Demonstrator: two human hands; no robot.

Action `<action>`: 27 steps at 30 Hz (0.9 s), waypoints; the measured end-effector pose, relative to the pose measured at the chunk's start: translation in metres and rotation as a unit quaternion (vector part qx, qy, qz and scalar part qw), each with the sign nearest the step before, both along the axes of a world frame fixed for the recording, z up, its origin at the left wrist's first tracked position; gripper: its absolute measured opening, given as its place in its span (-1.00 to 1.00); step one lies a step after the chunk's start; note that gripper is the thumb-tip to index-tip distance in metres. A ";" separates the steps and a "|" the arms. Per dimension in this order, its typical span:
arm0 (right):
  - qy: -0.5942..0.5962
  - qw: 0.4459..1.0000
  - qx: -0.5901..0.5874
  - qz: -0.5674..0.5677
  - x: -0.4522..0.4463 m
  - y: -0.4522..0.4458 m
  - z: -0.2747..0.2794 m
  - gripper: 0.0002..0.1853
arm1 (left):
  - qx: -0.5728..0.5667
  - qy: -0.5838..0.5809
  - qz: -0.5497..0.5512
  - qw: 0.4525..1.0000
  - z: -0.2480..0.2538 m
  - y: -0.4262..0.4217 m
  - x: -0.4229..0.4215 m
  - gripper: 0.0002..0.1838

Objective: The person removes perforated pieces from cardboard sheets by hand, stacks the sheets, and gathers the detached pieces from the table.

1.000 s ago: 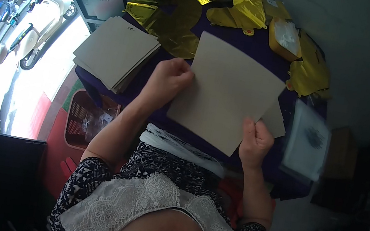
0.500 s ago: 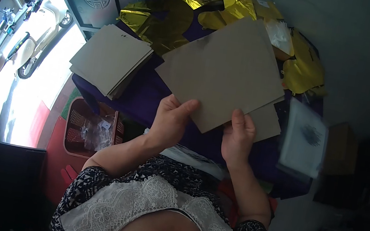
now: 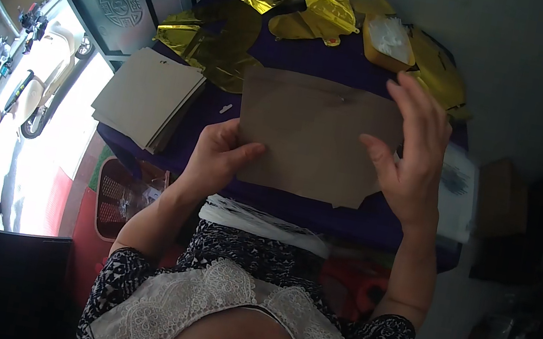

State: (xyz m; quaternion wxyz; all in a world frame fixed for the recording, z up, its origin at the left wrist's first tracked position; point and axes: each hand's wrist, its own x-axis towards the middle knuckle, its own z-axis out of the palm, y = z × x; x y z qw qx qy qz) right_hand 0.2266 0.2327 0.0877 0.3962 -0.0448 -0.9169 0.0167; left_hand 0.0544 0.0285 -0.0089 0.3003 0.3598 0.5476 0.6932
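A grey-brown cardboard sheet (image 3: 313, 137) lies level in front of me over the purple cloth. My left hand (image 3: 222, 157) grips its left edge, thumb on top and fingers beneath. At the sheet's right edge my right hand (image 3: 415, 147) is raised with its fingers apart, holding nothing. A corner of another sheet (image 3: 346, 204) peeks out below the near edge. To the left, a stack of similar sheets (image 3: 147, 95) rests on the table. A small white piece (image 3: 225, 109) lies between the stack and the sheet.
Gold foil pieces (image 3: 217, 42) are spread along the far side of the purple-covered table (image 3: 318, 62). A yellow box (image 3: 387, 42) holds white items. A clear-and-white packet (image 3: 458, 193) lies at the right, and a pink basket (image 3: 112, 200) stands low at the left.
The held sheet has turned and come down level. My right hand has let go of it, moved up and right, and opened. My left hand has shifted left, to the sheet's left edge.
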 end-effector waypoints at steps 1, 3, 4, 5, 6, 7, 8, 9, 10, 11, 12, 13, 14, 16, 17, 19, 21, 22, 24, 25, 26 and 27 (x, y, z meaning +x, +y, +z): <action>-0.016 1.000 0.017 -0.001 -0.001 -0.002 0.003 -0.44 | 0.003 -0.009 -0.004 1.000 0.000 0.001 0.000 -0.71; -0.043 0.999 0.004 -0.015 -0.005 0.001 -0.002 -0.39 | 0.001 -0.027 -0.005 1.000 -0.003 0.001 0.000 -0.70; -0.056 0.998 -0.002 -0.022 -0.005 0.003 -0.004 -0.37 | -0.004 -0.036 -0.004 0.999 -0.004 0.001 0.001 -0.69; -0.055 0.998 -0.014 -0.023 -0.006 0.003 -0.007 -0.37 | -0.008 -0.046 -0.002 0.999 -0.005 0.002 0.002 -0.69; -0.055 0.998 -0.027 -0.025 -0.007 0.004 -0.009 -0.37 | -0.012 -0.051 0.000 0.999 -0.004 0.002 0.003 -0.68; -0.055 0.997 -0.039 -0.027 -0.007 0.004 -0.010 -0.38 | -0.017 -0.056 0.001 0.998 -0.005 0.003 0.005 -0.67; -0.040 0.997 -0.051 -0.029 -0.008 0.003 -0.011 -0.36 | -0.022 -0.062 0.003 0.998 -0.005 0.004 0.006 -0.66; -0.025 0.997 -0.063 -0.033 -0.010 0.001 -0.011 -0.34 | -0.020 -0.071 0.001 0.997 -0.005 0.004 0.007 -0.66; -0.010 0.997 -0.074 -0.036 -0.011 -0.001 -0.011 -0.32 | -0.018 -0.081 -0.002 0.997 -0.004 0.004 0.007 -0.65; 0.002 0.993 -0.098 -0.061 -0.011 -0.001 -0.011 -0.31 | -0.015 -0.091 -0.004 0.996 -0.003 0.005 0.007 -0.65; 0.013 0.989 -0.122 -0.087 -0.011 -0.002 -0.012 -0.30 | -0.006 -0.103 -0.001 0.995 -0.004 0.006 0.007 -0.64; 0.026 0.983 -0.145 -0.112 -0.010 -0.001 -0.013 -0.28 | 0.003 -0.115 0.002 0.993 -0.006 0.008 0.007 -0.64; 0.021 0.971 -0.213 -0.107 -0.008 -0.001 -0.014 -0.26 | 0.013 -0.127 0.006 0.992 -0.008 0.009 0.006 -0.63; 0.010 0.934 -0.346 -0.092 -0.003 0.000 -0.018 -0.23 | 0.029 -0.146 0.010 0.989 -0.008 0.010 0.006 -0.62; 0.027 0.911 -0.408 -0.050 -0.002 0.004 -0.025 -0.31 | 0.036 -0.155 0.013 0.987 -0.008 0.009 0.005 -0.62; 0.057 0.848 -0.525 0.035 -0.002 0.010 -0.040 -0.47 | 0.027 -0.164 0.009 0.986 -0.009 0.009 0.004 -0.60; 0.035 0.793 -0.605 0.059 0.001 0.009 -0.045 -0.61 | 0.024 -0.172 0.006 0.985 -0.011 0.008 0.003 -0.58; 0.024 0.763 -0.643 0.070 0.002 0.008 -0.047 -0.68 | 0.025 -0.176 0.003 0.984 -0.012 0.008 0.002 -0.57; 0.035 0.759 -0.646 0.081 0.001 0.008 -0.051 -0.78 | 0.023 -0.184 0.000 0.983 -0.013 0.008 0.003 -0.56; 0.042 0.756 -0.647 0.086 0.001 0.008 -0.052 -0.82 | 0.020 -0.188 0.000 0.982 -0.014 0.008 0.003 -0.56; 0.043 0.756 -0.648 0.086 0.001 0.007 -0.052 -0.83 | 0.017 -0.192 -0.001 0.981 -0.014 0.008 0.003 -0.55; 0.045 0.755 -0.648 0.087 0.000 0.006 -0.051 -0.84 | 0.026 -0.199 -0.006 0.980 -0.015 0.008 0.003 -0.56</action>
